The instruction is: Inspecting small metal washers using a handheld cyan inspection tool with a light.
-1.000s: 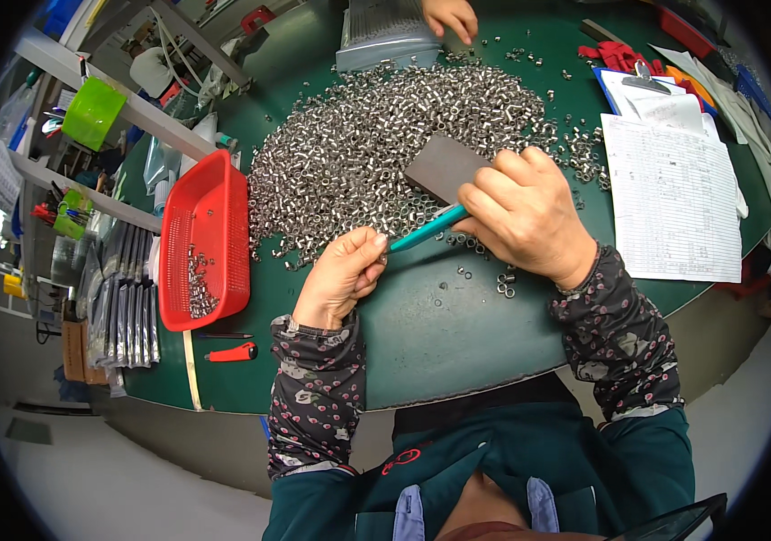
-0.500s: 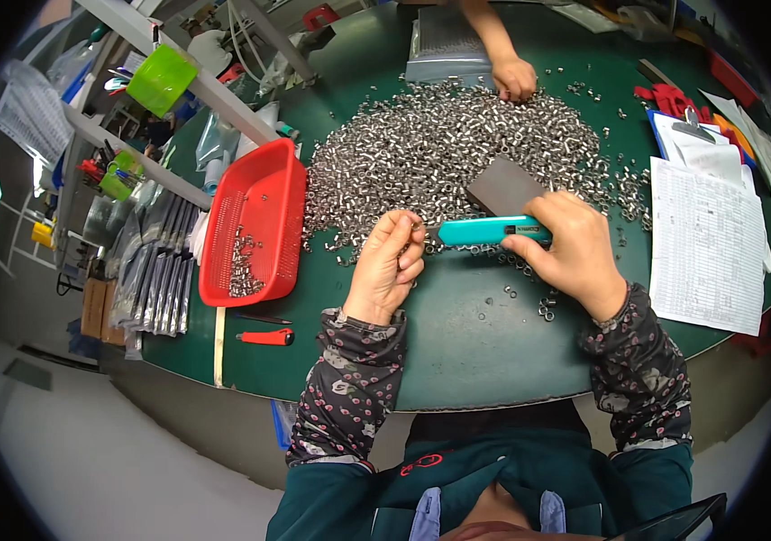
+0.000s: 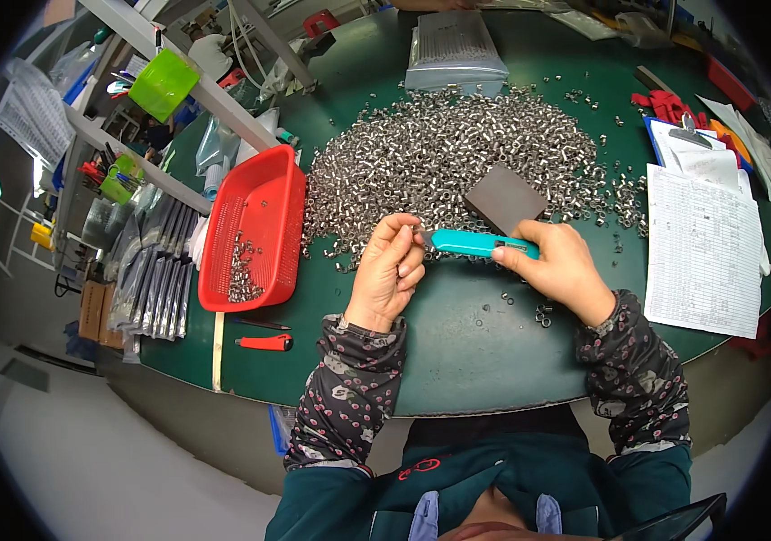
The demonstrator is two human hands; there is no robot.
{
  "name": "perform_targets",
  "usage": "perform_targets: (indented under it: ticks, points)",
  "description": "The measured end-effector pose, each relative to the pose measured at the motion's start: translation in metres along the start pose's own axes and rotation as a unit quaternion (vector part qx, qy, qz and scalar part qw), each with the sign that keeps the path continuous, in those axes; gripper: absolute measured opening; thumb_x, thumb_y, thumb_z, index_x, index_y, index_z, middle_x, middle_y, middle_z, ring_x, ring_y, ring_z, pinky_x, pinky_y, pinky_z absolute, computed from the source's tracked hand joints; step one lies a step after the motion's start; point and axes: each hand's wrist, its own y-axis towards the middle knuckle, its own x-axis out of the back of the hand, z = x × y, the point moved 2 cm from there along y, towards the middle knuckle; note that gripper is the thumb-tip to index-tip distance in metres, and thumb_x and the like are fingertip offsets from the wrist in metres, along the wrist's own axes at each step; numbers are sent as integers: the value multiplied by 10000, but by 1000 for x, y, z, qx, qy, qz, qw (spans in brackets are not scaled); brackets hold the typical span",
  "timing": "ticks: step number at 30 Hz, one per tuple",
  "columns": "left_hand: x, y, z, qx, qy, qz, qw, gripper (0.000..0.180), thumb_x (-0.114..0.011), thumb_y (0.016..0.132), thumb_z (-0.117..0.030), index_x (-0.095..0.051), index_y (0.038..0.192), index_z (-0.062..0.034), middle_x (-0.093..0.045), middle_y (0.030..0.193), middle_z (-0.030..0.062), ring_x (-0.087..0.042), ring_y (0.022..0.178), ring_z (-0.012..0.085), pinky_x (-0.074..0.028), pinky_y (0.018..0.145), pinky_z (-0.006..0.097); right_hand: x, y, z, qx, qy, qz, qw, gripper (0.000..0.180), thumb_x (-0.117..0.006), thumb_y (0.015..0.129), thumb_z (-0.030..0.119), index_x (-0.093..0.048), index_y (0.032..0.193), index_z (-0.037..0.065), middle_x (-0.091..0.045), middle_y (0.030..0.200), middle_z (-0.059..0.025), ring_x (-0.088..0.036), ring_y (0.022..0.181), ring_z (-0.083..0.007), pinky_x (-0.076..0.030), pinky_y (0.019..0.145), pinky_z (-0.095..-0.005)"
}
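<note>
My right hand is wrapped round a teal utility knife, whose tip points left. The tip meets the fingertips of my left hand, which pinch what looks like a small metal ring, mostly hidden by the fingers. Beyond both hands spreads a wide heap of small metal rings. A dark grey block lies at the heap's near right side. A few loose rings rest on the green table below my right hand.
To the left stands a red plastic basket with some rings inside. A red utility knife lies nearer me. Printed sheets and a clipboard are at the right. Plastic bags lie behind the heap.
The knife in my right hand has shifted slightly left and down and is tilted differently. Another person's hand has withdrawn from the far side of the heap.
</note>
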Motion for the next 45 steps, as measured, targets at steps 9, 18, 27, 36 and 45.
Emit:
perform_targets:
  ticks: [9,18,27,36,45]
  points:
    - [2,-1,3,-14,9,13,1000,121,-460,923,-134,-525,1001,-68,-542,838,34,-309,473,27,-235,370,143,-5,1,-4,-10,26,36,999,422,-627,737,457,-656,802,41,-592,634,-152,-598,631,-301,-450,585,-391]
    - [3,-2,3,-13,22,-22,999,135,-478,917,-138,-532,987,-37,-541,767,33,-335,470,25,-244,374,146,-2,0,0,-13,12,33,999,406,-637,728,439,-651,803,40,-592,641,-153,-597,644,-311,-449,590,-400]
    - [2,-3,3,1,38,-68,997,148,-490,912,-145,-538,987,-26,-539,714,27,-337,460,24,-241,367,148,-1,0,0,48,-32,-32,998,379,-644,728,403,-622,770,26,-591,656,-151,-590,647,-327,-443,578,-415]
    - [1,-3,3,0,60,-65,996,154,-503,907,-155,-539,978,-24,-534,709,28,-336,462,17,-241,366,141,0,-1,2,90,-71,-65,991,382,-647,728,391,-559,720,20,-560,650,-131,-566,630,-327,-417,545,-419]
    - [0,-3,2,1,91,-85,992,152,-505,908,-170,-542,960,-32,-524,701,24,-331,458,17,-239,367,141,-1,-1,1,109,-90,-89,986,378,-651,723,384,-534,695,26,-541,637,-126,-555,615,-321,-413,537,-416]
